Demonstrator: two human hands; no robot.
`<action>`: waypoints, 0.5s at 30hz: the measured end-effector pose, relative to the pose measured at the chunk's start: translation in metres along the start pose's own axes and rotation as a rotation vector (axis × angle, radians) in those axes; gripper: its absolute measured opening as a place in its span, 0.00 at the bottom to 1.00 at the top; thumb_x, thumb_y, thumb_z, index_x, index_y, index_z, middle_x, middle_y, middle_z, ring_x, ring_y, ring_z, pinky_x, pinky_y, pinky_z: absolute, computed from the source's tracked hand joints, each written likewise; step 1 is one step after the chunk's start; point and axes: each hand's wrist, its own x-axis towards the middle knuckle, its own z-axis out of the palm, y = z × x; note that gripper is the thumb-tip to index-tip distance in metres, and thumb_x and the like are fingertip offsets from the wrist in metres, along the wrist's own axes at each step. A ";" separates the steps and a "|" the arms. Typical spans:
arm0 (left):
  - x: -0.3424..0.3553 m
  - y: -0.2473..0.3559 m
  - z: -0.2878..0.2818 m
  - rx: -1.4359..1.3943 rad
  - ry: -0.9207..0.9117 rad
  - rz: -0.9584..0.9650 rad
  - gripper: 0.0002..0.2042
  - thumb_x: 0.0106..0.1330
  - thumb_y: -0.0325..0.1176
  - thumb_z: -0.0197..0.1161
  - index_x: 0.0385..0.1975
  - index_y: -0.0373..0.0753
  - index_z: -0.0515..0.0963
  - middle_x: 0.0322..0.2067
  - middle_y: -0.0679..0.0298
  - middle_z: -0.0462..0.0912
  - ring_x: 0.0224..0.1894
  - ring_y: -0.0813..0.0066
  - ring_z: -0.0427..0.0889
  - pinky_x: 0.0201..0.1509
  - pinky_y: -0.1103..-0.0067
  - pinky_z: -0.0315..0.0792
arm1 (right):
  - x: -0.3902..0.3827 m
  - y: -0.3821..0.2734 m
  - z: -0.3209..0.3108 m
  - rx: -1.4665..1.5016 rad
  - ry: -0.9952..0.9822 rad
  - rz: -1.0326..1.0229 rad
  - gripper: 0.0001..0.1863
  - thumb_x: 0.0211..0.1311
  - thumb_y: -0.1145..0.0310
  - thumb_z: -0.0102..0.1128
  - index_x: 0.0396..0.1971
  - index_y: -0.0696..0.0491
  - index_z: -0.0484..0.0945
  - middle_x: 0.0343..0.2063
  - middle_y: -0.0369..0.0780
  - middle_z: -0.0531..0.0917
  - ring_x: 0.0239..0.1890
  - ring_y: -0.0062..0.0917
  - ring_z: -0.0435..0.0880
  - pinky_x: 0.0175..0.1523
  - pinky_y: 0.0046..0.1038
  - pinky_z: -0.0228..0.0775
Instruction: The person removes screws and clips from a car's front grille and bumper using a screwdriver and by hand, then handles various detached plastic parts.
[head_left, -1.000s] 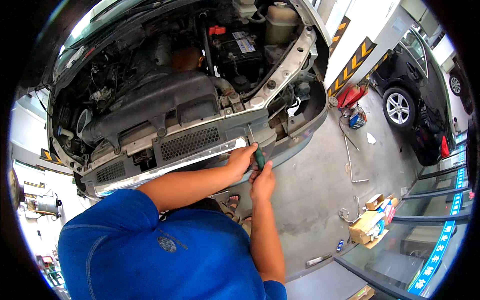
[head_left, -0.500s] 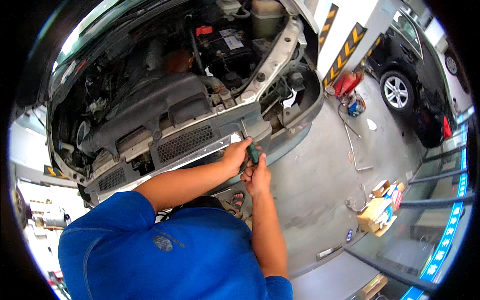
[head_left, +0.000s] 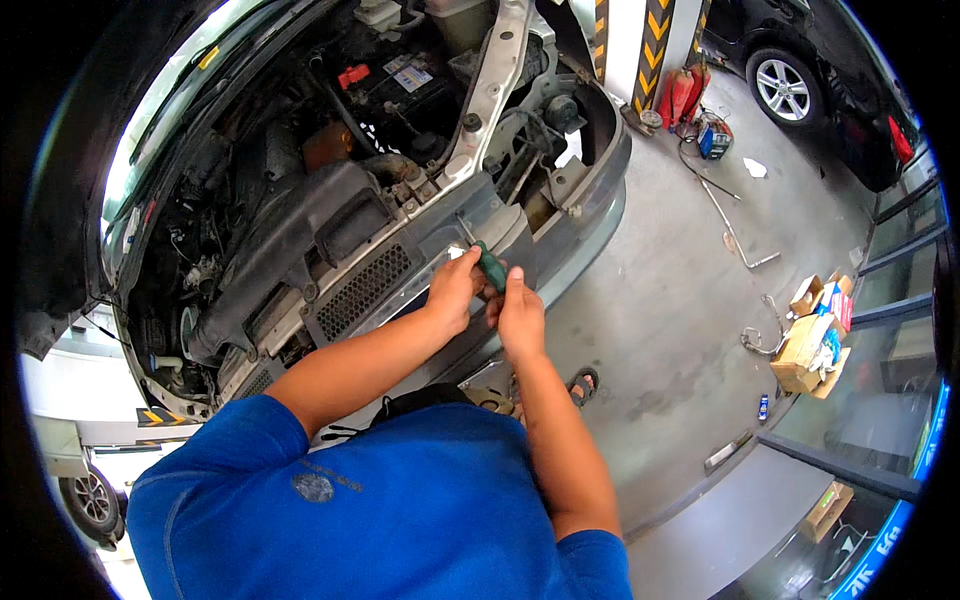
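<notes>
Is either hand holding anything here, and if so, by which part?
A green-handled screwdriver, by its handle: the left hand grips near the shaft end, the right hand the butt end.

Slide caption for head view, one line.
Left hand and right hand hold a green-handled, thin-shafted tool over the dark grey plastic panel before an open engine bay.

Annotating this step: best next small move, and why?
Probably check whether the green-handled tool meets the dark panel squarely before turning it: left hand and right hand are both on it, its thin shaft points there, but contact can't be made out.
</notes>
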 end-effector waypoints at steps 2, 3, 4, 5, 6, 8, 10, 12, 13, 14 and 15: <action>0.000 0.001 0.003 -0.028 0.049 0.028 0.15 0.70 0.42 0.49 0.40 0.35 0.73 0.38 0.60 0.81 0.36 0.72 0.78 0.42 0.75 0.70 | -0.004 0.000 0.002 -0.522 0.172 -0.541 0.17 0.66 0.57 0.51 0.37 0.58 0.73 0.23 0.43 0.78 0.22 0.29 0.76 0.27 0.30 0.66; 0.000 0.000 0.004 -0.033 0.071 0.024 0.15 0.70 0.42 0.49 0.39 0.35 0.74 0.36 0.60 0.81 0.35 0.72 0.78 0.42 0.76 0.69 | -0.003 0.001 0.000 -0.639 0.163 -0.678 0.18 0.65 0.58 0.52 0.41 0.60 0.71 0.26 0.46 0.78 0.25 0.34 0.76 0.28 0.32 0.66; 0.000 0.000 0.004 -0.039 0.093 0.021 0.15 0.70 0.41 0.50 0.38 0.35 0.75 0.35 0.61 0.81 0.35 0.73 0.78 0.42 0.77 0.69 | 0.000 0.002 -0.004 -0.755 0.151 -0.815 0.19 0.65 0.59 0.52 0.45 0.61 0.69 0.29 0.48 0.78 0.28 0.39 0.76 0.30 0.34 0.66; 0.000 0.000 0.006 -0.043 0.111 0.017 0.15 0.69 0.41 0.50 0.36 0.34 0.76 0.34 0.61 0.81 0.35 0.73 0.78 0.42 0.78 0.68 | 0.002 0.002 -0.006 -0.874 0.143 -0.951 0.22 0.64 0.60 0.53 0.49 0.62 0.67 0.32 0.50 0.79 0.30 0.44 0.77 0.31 0.37 0.66; 0.001 0.000 0.009 -0.061 0.100 0.013 0.15 0.69 0.42 0.50 0.36 0.35 0.76 0.33 0.62 0.81 0.35 0.74 0.78 0.42 0.78 0.68 | 0.003 -0.002 -0.001 -0.778 0.211 -0.935 0.19 0.66 0.59 0.50 0.42 0.63 0.72 0.29 0.49 0.80 0.28 0.45 0.77 0.31 0.36 0.66; 0.007 0.001 0.007 -0.002 0.080 0.016 0.15 0.69 0.43 0.51 0.36 0.35 0.76 0.33 0.62 0.81 0.34 0.74 0.77 0.42 0.78 0.68 | 0.012 0.005 0.003 -0.509 0.193 -0.484 0.21 0.67 0.55 0.48 0.34 0.61 0.75 0.20 0.43 0.76 0.22 0.32 0.74 0.28 0.31 0.65; 0.007 0.001 0.007 0.020 0.067 0.012 0.16 0.69 0.43 0.51 0.36 0.35 0.76 0.33 0.62 0.81 0.33 0.75 0.77 0.41 0.78 0.68 | 0.017 0.011 0.006 -0.105 0.078 -0.080 0.28 0.70 0.50 0.42 0.23 0.59 0.76 0.12 0.36 0.71 0.17 0.22 0.69 0.25 0.29 0.63; 0.004 0.005 0.012 0.001 0.059 -0.001 0.16 0.69 0.44 0.51 0.36 0.35 0.76 0.33 0.61 0.81 0.33 0.75 0.76 0.40 0.77 0.68 | 0.016 0.006 0.005 -0.090 0.015 -0.050 0.28 0.70 0.50 0.41 0.23 0.59 0.77 0.13 0.37 0.70 0.18 0.21 0.68 0.25 0.29 0.62; 0.005 0.005 0.014 -0.001 0.071 0.018 0.17 0.69 0.44 0.51 0.36 0.35 0.76 0.33 0.61 0.81 0.32 0.75 0.76 0.40 0.77 0.68 | 0.015 0.005 0.005 -0.082 -0.016 -0.035 0.28 0.70 0.49 0.41 0.24 0.59 0.77 0.13 0.37 0.70 0.18 0.21 0.68 0.25 0.29 0.62; 0.005 0.006 0.014 -0.005 0.087 0.038 0.17 0.69 0.44 0.51 0.36 0.34 0.77 0.33 0.61 0.81 0.32 0.75 0.75 0.39 0.78 0.68 | 0.011 0.001 0.006 -0.395 0.079 -0.306 0.24 0.70 0.53 0.43 0.26 0.59 0.77 0.13 0.40 0.72 0.18 0.27 0.72 0.25 0.32 0.63; 0.006 0.006 0.015 -0.008 0.103 0.059 0.17 0.69 0.44 0.51 0.36 0.34 0.77 0.33 0.61 0.81 0.31 0.75 0.75 0.39 0.78 0.68 | 0.008 -0.004 0.004 -0.547 0.135 -0.501 0.22 0.68 0.54 0.44 0.28 0.59 0.77 0.15 0.43 0.74 0.20 0.33 0.74 0.28 0.36 0.64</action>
